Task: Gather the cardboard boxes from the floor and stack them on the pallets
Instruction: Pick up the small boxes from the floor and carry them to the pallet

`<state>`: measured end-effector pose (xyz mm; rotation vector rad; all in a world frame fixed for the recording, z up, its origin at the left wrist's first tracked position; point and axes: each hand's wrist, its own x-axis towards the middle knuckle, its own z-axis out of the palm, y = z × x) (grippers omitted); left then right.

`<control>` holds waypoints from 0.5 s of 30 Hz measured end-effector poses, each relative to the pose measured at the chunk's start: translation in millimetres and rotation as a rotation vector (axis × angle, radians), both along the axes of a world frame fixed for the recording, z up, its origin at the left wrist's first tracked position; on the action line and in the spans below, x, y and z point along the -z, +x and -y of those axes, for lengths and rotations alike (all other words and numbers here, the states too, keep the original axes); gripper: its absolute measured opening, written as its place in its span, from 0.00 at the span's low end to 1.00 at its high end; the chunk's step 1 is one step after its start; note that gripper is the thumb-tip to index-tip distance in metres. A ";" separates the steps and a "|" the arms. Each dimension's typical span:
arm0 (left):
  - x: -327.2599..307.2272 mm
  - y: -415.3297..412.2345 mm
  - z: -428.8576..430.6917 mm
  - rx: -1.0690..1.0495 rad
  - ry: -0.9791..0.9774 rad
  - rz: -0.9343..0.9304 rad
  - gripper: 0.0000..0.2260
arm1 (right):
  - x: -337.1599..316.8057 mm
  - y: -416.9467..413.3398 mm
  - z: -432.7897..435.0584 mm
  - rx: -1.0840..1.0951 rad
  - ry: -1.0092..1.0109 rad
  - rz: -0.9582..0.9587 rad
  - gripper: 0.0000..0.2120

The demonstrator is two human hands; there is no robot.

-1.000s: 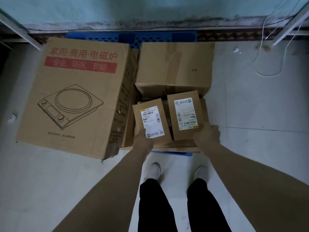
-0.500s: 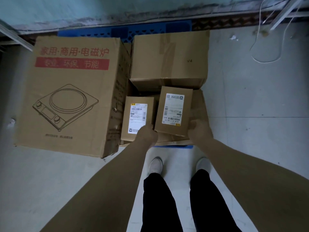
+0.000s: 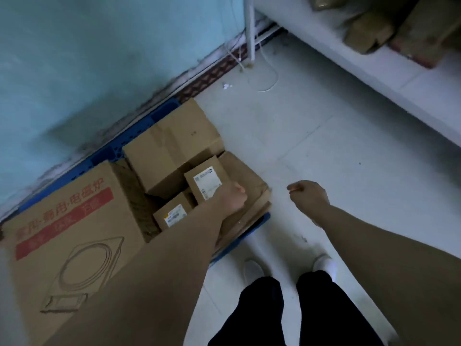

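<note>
A blue pallet (image 3: pixel 259 224) lies against the teal wall, carrying cardboard boxes. A big box printed with an induction cooker (image 3: pixel 74 221) fills its left side, and a plain taped box (image 3: pixel 169 146) stands at the back. Two small boxes with white labels sit in front: one on the right (image 3: pixel 204 181), one lower left (image 3: pixel 172 213). Both rest on a flat brown box (image 3: pixel 247 176). My left hand (image 3: pixel 233 198) is curled in a fist at the near corner of the right small box. My right hand (image 3: pixel 309 196) hangs over the bare floor, fingers curled on nothing.
A white shelf (image 3: pixel 374 78) runs along the right, holding brown boxes (image 3: pixel 369 33), with its post (image 3: pixel 249 28) by the wall. A white cable (image 3: pixel 269 78) loops on the tiled floor. My white shoes (image 3: pixel 253 268) stand just in front of the pallet.
Both small labelled boxes went down onto the flat box and my hands came off them. My right hand swung right over the floor. My head turned to the right.
</note>
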<state>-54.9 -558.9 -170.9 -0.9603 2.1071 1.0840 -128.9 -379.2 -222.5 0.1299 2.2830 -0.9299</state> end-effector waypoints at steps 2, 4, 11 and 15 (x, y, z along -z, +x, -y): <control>-4.3 -6.8 -26.2 0.061 0.036 0.012 0.09 | -3.8 10.5 -39.7 0.129 -0.030 0.013 0.13; -6.2 -17.1 -60.6 0.172 0.024 -0.004 0.06 | -9.3 22.3 -83.3 0.237 -0.046 0.029 0.13; -7.1 -33.6 -218.3 0.663 -0.039 0.014 0.16 | -9.8 93.6 -258.0 0.670 -0.051 0.061 0.12; -4.0 -8.3 -330.5 0.776 -0.023 0.022 0.14 | -4.4 167.1 -353.5 0.863 -0.020 0.070 0.12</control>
